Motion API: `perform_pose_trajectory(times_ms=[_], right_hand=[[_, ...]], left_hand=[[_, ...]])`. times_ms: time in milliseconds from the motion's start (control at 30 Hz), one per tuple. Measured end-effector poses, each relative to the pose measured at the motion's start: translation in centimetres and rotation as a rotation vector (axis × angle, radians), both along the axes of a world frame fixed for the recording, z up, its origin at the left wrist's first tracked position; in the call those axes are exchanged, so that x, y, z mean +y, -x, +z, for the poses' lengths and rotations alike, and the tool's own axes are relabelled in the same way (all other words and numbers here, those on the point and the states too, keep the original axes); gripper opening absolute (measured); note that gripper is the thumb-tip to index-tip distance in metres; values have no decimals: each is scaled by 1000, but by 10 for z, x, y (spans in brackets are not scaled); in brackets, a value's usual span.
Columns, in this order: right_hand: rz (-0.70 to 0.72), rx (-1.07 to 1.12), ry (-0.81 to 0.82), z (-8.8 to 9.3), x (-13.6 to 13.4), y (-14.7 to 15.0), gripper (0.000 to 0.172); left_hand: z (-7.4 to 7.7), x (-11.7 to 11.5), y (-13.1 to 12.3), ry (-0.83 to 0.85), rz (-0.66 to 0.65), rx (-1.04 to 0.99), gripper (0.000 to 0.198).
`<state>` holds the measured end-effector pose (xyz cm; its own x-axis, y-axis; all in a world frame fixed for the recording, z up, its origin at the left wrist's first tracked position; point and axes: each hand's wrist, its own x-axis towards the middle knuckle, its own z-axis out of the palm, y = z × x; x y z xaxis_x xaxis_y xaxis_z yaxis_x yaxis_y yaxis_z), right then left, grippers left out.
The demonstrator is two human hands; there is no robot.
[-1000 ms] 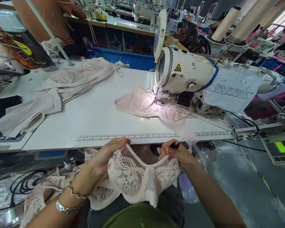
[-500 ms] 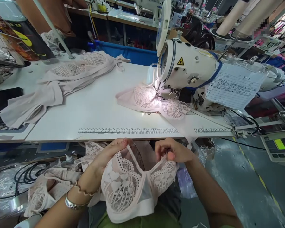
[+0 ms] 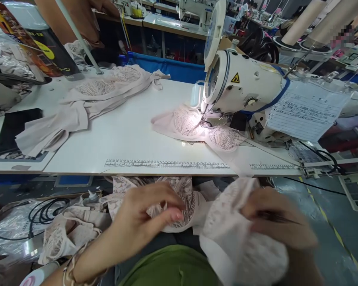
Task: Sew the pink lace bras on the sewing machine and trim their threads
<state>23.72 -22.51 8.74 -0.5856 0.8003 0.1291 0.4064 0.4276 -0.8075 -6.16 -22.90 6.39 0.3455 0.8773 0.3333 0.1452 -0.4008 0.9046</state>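
My right hand [image 3: 279,218], blurred by motion, grips a pale pink lace bra [image 3: 226,234] that hangs sideways below the table edge. My left hand [image 3: 149,214] is empty, its thumb and fingers apart. Behind its fingertips lies another lace bra [image 3: 191,210] on my lap; whether they touch, I cannot tell. On the table, a lace bra [image 3: 223,139] rests under the needle of a lit sewing machine [image 3: 241,79].
More bra pieces [image 3: 104,91] lie in a heap at the table's left. A printed ruler [image 3: 167,164] runs along the front edge. Below left are loose bras [image 3: 68,230] and a coiled black cable [image 3: 44,214]. A handwritten sheet [image 3: 307,111] hangs on the machine.
My left hand has let go of the bra that both hands held. My right hand has carried it to the right, uncovering the other bra on my lap.
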Motion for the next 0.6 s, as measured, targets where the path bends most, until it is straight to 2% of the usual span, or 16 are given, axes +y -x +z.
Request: perform_pose_trajectory(times_ms=[67,133,200,267,367,433,533,600], right_hand=[[26,35,170,-10,2,26,33],[-42,62,255,-25,3,49,26],[-111,69,250,-38,1,63,23],[-128,58,188,-48,-3,67,23],[-87,24,-2,-59,-9,65,20],[-111,-25,-221,-66,-10,63,19],[-257,-162,-579,-77,-10,58,24],[-333,-274,-732,-82,-8,56,30]], left_hand=[[-14,-12,-13,-77,-14,80,12],[-31,-17,-26,-167,63,133,18],[-45,-16,-35,-209,135,167,13],[-53,-12,-38,-203,173,186,9],[-56,-6,-37,-112,178,178,5],[-56,-4,-35,-6,190,140,4],[-55,-4,-34,172,194,36,6],[-55,-5,-35,229,179,-32,7]])
